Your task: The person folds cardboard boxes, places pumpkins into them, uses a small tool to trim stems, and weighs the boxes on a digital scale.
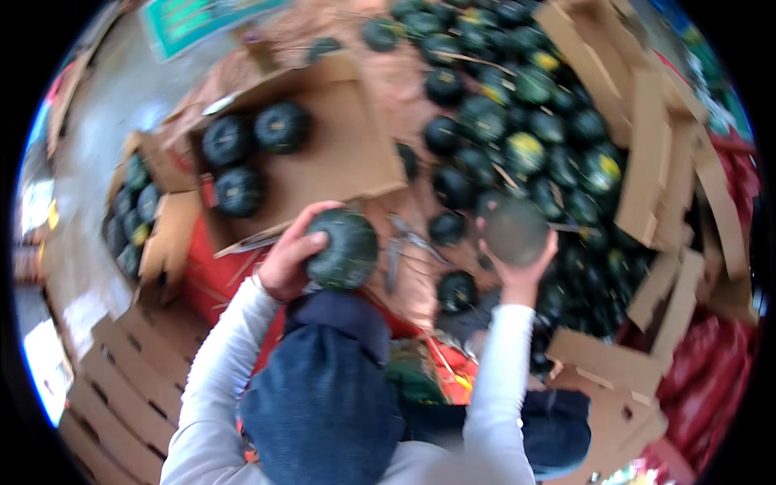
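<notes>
Over brown sheeting [416, 295], two hands [284, 260] [520, 276] hold two squashes [343, 249] [516, 233], one box [339, 145] three

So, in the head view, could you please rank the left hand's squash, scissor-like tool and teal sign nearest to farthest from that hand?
1. Squash, in left hand
2. Scissor-like tool, hand's right
3. Teal sign, upper left

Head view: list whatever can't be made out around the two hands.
- Left hand: some fingers, hidden behind the dark green squash it holds; so is that squash's far side.
- Right hand: its palm, hidden by the blurred squash it holds, whose surface markings are smeared.
- Metal tool between them: exact kind, lost to blur.
- Teal sign: upper part, cut off by the picture's edge.
</notes>
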The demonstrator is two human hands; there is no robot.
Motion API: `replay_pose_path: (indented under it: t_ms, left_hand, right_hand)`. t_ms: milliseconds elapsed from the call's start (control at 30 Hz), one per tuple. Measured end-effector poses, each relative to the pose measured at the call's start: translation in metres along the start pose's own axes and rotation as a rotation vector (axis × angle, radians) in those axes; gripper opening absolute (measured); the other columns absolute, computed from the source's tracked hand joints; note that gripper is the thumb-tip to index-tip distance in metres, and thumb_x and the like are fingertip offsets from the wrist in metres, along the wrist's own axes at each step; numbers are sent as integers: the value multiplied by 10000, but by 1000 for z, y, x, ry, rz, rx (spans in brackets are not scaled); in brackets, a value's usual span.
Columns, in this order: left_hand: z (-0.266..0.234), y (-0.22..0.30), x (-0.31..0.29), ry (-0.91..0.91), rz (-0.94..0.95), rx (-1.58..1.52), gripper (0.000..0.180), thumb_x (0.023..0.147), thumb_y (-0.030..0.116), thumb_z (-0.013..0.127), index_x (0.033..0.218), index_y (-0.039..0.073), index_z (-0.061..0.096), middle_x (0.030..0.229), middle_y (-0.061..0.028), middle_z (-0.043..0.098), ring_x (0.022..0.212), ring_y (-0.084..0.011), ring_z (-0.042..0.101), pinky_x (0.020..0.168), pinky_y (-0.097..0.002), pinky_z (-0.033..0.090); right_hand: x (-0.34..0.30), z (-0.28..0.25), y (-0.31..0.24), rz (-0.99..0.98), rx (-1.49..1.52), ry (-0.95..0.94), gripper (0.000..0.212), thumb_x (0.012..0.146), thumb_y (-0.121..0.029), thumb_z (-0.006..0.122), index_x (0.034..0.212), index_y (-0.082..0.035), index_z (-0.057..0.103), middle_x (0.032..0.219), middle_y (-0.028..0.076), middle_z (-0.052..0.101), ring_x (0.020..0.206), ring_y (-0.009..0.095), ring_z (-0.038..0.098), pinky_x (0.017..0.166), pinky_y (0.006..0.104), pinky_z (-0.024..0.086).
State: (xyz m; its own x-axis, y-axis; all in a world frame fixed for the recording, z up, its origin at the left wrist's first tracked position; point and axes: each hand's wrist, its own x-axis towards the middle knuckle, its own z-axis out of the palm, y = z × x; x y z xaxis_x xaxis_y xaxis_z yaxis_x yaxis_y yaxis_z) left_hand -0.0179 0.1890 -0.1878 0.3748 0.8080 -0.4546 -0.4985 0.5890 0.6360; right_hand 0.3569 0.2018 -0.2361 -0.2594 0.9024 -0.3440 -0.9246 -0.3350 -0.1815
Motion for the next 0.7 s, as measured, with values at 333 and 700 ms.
replay_pose_path:
  t_ms: [333,700]
  left_hand:
    - [-66,61,20,618,491,1438,539,817,276,699,1247,50,467,1114,-163,575,1009,-256,572,901,-360,433]
    - [-131,36,44,819,191,2005,397,977,353,427,1233,79,556,1163,-89,600,1168,-247,496,1056,-527,235]
  right_hand:
    - [156,141,153,-635,-1974,-412,833,570,-367,809,1255,-47,459,1172,219,486,1123,374,466,951,469,398]
    - [229,114,171,-1197,-2142,-501,297,688,-154,619,963,-45,645,1098,178,574,1091,365,511,957,464,395]
